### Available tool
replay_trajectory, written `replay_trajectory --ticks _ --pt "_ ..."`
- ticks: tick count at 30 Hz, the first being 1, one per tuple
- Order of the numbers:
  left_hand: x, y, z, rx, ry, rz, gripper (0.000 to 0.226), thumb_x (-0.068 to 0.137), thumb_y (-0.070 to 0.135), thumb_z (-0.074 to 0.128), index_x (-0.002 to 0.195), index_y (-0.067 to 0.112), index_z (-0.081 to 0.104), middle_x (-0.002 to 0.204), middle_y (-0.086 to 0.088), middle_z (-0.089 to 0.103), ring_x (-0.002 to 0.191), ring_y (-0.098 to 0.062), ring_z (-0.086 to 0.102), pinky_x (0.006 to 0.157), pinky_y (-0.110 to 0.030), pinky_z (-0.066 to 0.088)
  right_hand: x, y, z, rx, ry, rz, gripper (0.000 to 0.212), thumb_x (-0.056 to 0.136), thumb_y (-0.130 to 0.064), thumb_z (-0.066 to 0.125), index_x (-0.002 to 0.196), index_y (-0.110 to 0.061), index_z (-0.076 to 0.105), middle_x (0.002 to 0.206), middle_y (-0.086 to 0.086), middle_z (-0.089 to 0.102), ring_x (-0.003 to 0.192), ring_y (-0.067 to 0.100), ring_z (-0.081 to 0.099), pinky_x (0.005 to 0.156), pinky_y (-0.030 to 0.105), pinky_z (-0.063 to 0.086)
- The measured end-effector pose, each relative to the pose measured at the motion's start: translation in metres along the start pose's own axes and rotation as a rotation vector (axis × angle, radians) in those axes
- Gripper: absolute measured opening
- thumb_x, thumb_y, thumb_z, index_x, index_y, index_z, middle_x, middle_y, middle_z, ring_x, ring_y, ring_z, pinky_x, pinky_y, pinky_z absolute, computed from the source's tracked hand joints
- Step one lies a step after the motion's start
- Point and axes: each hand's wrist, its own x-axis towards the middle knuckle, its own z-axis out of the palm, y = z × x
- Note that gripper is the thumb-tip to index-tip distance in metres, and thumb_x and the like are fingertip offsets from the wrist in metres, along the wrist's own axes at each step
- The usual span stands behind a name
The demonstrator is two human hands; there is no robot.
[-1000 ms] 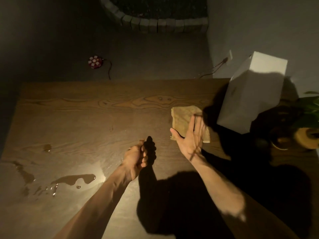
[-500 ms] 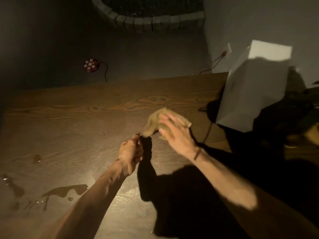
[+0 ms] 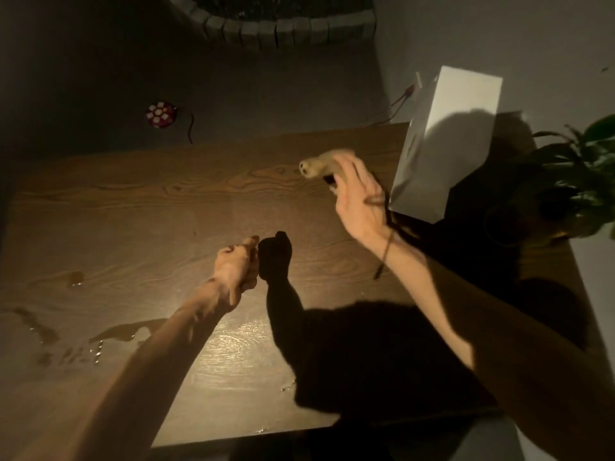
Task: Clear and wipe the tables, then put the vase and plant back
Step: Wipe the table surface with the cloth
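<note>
A dark wooden table (image 3: 139, 207) fills the view, with puddles of water (image 3: 123, 334) at its left front. My right hand (image 3: 357, 197) grips a bunched tan cloth (image 3: 319, 164), lifted off the table near the back right. My left hand (image 3: 238, 269) hovers over the table's middle with its fingers curled into a loose fist, holding nothing. A potted green plant (image 3: 579, 181) stands at the table's right edge, mostly in shadow.
A tall white box (image 3: 446, 141) stands on the table's back right corner, just right of the cloth. A small red and white object (image 3: 160, 114) with a cord lies on the floor beyond the table. A curved brick border (image 3: 273, 28) is at the top.
My right hand went from lying flat on the spread cloth to gathering it and lifting it up and to the right. My left hand stayed in a fist over the middle.
</note>
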Motion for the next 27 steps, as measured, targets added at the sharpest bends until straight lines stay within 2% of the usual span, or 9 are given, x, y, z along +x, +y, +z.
replay_trajectory --ticks 1,3,6,10,15,18,21,24,27 --pt "0.000 -0.003 0.001 0.001 0.000 -0.006 0.047 0.100 0.030 0.051 0.055 0.026 0.040 0.046 0.008 0.031 0.038 -0.010 0.021 0.039 -0.022 0.015 0.017 0.011 0.003 -0.061 0.004 -0.006 0.041 0.097 -0.007 0.053 0.138 -0.011 0.055 0.143 0.012 0.054 0.123 0.026 0.057 0.102 0.033 0.049" --pt "-0.001 -0.008 0.005 0.010 -0.007 -0.005 0.047 0.101 0.030 0.049 0.055 0.025 0.041 0.047 0.008 0.032 0.039 -0.010 0.021 0.041 -0.024 0.015 0.042 0.033 0.015 -0.117 -0.162 0.079 0.041 0.099 -0.014 0.052 0.139 -0.015 0.054 0.147 0.011 0.049 0.130 0.033 0.050 0.109 0.039 0.040" --pt "-0.003 -0.020 0.004 0.012 -0.011 -0.014 0.047 0.102 0.028 0.048 0.056 0.024 0.040 0.047 0.007 0.032 0.039 -0.010 0.022 0.045 -0.027 0.012 0.030 0.048 0.042 -0.232 -0.375 0.157 0.039 0.094 -0.025 0.057 0.133 -0.029 0.055 0.146 0.004 0.041 0.124 0.035 0.042 0.105 0.039 0.036" --pt "-0.013 -0.050 -0.009 0.105 0.040 -0.046 0.045 0.101 0.029 0.050 0.058 0.021 0.042 0.046 0.006 0.034 0.037 -0.010 0.024 0.039 -0.021 0.014 -0.048 0.020 0.048 -0.213 -0.451 -0.061 0.041 0.087 -0.035 0.064 0.127 -0.029 0.055 0.141 0.003 0.042 0.118 0.030 0.042 0.102 0.038 0.034" --pt "-0.037 -0.099 -0.022 0.438 0.092 -0.104 0.033 0.100 0.032 0.054 0.073 0.013 0.049 0.059 0.000 0.043 0.039 -0.008 0.036 0.032 -0.017 0.023 -0.148 -0.012 0.042 -0.191 -0.523 -0.140 0.040 0.086 -0.042 0.064 0.122 -0.027 0.056 0.139 0.003 0.044 0.118 0.027 0.041 0.099 0.039 0.037" --pt "-0.058 -0.125 -0.024 0.535 -0.001 -0.059 0.040 0.101 0.029 0.052 0.065 0.013 0.049 0.055 0.001 0.042 0.032 -0.004 0.032 0.034 -0.017 0.020 -0.189 -0.024 0.038 -0.182 -0.574 -0.151 0.040 0.085 -0.045 0.066 0.121 -0.029 0.055 0.139 0.000 0.041 0.118 0.025 0.040 0.097 0.039 0.038" --pt "-0.075 -0.139 -0.022 0.647 -0.025 -0.052 0.042 0.101 0.032 0.051 0.063 0.016 0.051 0.051 0.004 0.045 0.033 -0.006 0.033 0.037 -0.019 0.022 -0.226 -0.033 0.035 -0.141 -0.648 -0.120 0.040 0.085 -0.045 0.064 0.120 -0.028 0.056 0.141 0.002 0.042 0.117 0.027 0.042 0.094 0.039 0.041" --pt "-0.090 -0.142 -0.020 0.694 -0.053 -0.036 0.037 0.102 0.031 0.050 0.069 0.014 0.056 0.054 0.004 0.050 0.031 -0.004 0.034 0.034 -0.019 0.023 -0.253 -0.041 0.035 -0.081 -0.713 -0.114 0.041 0.085 -0.032 0.066 0.123 -0.021 0.059 0.144 0.008 0.043 0.122 0.035 0.043 0.100 0.050 0.044" --pt "-0.102 -0.130 -0.010 0.677 -0.107 0.045 0.036 0.102 0.029 0.050 0.075 0.008 0.059 0.051 0.003 0.045 0.027 -0.002 0.031 0.031 -0.017 0.023 -0.249 -0.052 0.014 0.052 -0.770 0.038 0.038 0.095 -0.021 0.059 0.134 -0.020 0.053 0.145 0.002 0.040 0.129 0.025 0.040 0.104 0.042 0.038"
